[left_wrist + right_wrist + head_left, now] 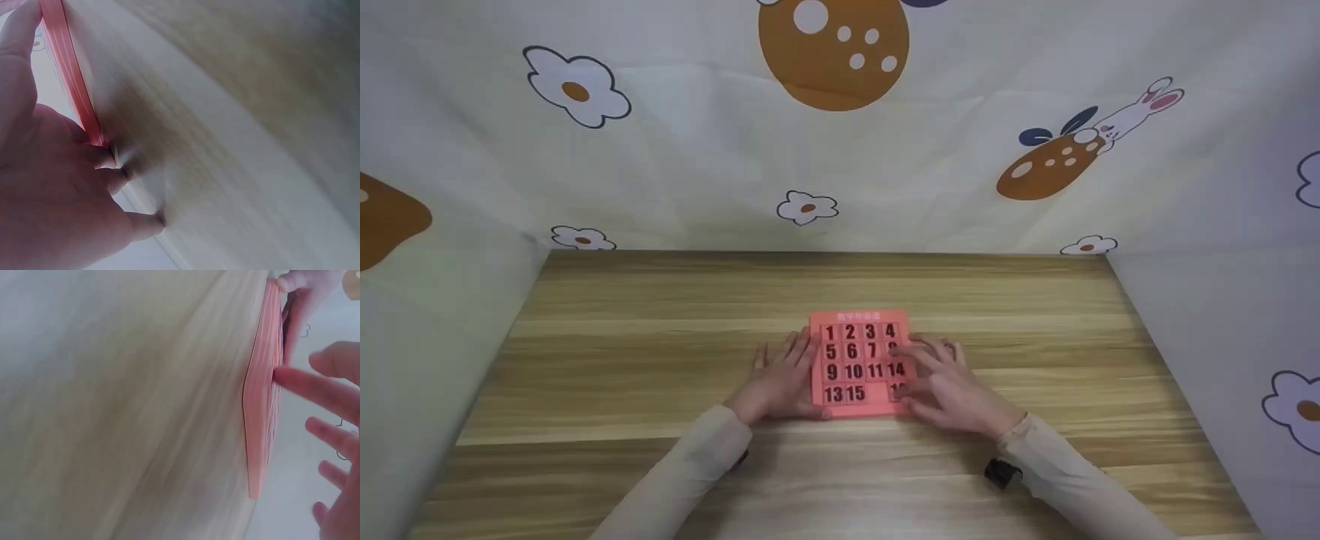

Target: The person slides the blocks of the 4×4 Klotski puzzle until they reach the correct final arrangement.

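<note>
A pink number-slide puzzle (859, 410) lies flat on the wooden table, with black-numbered tiles in rows. Its bottom row reads 13, 15, a gap, then a tile partly hidden by a finger. My left hand (784, 382) rests along the puzzle's left side, fingers fairly straight and thumb at the near left corner. In the left wrist view its fingertips (147, 225) reach down to the tabletop beside the pink edge (73, 73). My right hand (960, 394) spreads over the right side, covering part of the 8. The right wrist view shows one finger (315, 389) touching the puzzle's top (259, 388).
Wood-grain table (660, 300) surrounds the puzzle. Pale cloth (682, 150) printed with flowers and a rabbit hangs behind and on both sides. A small black device (1003, 473) sits under the right wrist.
</note>
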Tool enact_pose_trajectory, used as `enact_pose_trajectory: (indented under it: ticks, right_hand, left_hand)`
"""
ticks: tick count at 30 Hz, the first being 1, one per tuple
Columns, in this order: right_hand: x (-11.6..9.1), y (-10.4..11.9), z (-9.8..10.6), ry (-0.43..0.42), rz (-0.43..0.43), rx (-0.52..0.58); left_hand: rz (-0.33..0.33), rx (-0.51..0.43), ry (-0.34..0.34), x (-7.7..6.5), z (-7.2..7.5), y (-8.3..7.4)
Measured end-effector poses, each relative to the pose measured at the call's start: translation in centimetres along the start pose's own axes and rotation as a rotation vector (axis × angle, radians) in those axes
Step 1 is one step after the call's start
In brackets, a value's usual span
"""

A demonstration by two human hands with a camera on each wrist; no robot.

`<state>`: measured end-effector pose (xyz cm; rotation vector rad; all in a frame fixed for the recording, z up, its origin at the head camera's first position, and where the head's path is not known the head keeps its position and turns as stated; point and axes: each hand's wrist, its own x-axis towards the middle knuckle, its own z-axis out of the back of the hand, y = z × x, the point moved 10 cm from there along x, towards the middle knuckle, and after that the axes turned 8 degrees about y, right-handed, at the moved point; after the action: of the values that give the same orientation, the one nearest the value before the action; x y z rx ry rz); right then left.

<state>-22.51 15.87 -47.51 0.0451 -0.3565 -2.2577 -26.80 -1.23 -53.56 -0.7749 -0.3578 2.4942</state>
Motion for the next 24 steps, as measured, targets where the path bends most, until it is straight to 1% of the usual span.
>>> enact_pose_trajectory:
  ticks: [2, 4, 6, 8, 10, 12, 14, 18, 20, 21, 24]
  right_hand:
    - [0.2, 0.2, 0.1, -0.017, 0.011, -0.014]
    - [0.6, 0.7, -0.2, -0.013, 0.03, -0.02]
    - [1.1, 1.4, -0.8, 0.017, 0.053, -0.035]
    - [1.6, 2.1, -1.6, 0.066, 0.069, -0.046]
    - [1.9, 2.6, -2.3, 0.114, 0.074, -0.052]
    - [2.1, 2.9, -2.6, 0.134, 0.071, -0.056]
    - [2.2, 2.8, -2.3, 0.114, 0.055, -0.048]
    - [2.1, 2.2, -1.0, 0.026, 0.014, -0.008]
    - [2.1, 2.2, -0.8, 0.006, 0.01, -0.008]
    - [2.2, 2.2, -0.9, 0.011, 0.012, -0.016]
    - [2.6, 2.9, -2.1, 0.076, 0.027, -0.048]
  left_hand:
    - [0.0, -0.007, 0.002, 0.0, 0.0, 0.0]
    - [0.002, -0.003, 0.002, 0.0, -0.1, 0.1]
    - [-0.001, 0.0, -0.001, 0.0, 0.0, 0.1]
    - [-0.004, 0.009, -0.004, 0.0, 0.0, 0.0]
    - [-0.011, 0.011, -0.01, 0.0, 0.1, -0.1]
    - [-0.01, 0.013, -0.008, 0.0, 0.0, -0.1]
    - [-0.008, 0.014, -0.007, 0.0, 0.0, -0.1]
    - [-0.001, 0.016, -0.004, 0.0, 0.0, 0.0]
    - [-0.002, 0.016, -0.006, 0.1, 0.0, 0.0]
    - [-0.004, 0.019, -0.008, 0.1, 0.0, 0.0]
    - [-0.015, 0.022, -0.014, 0.0, 0.1, -0.1]
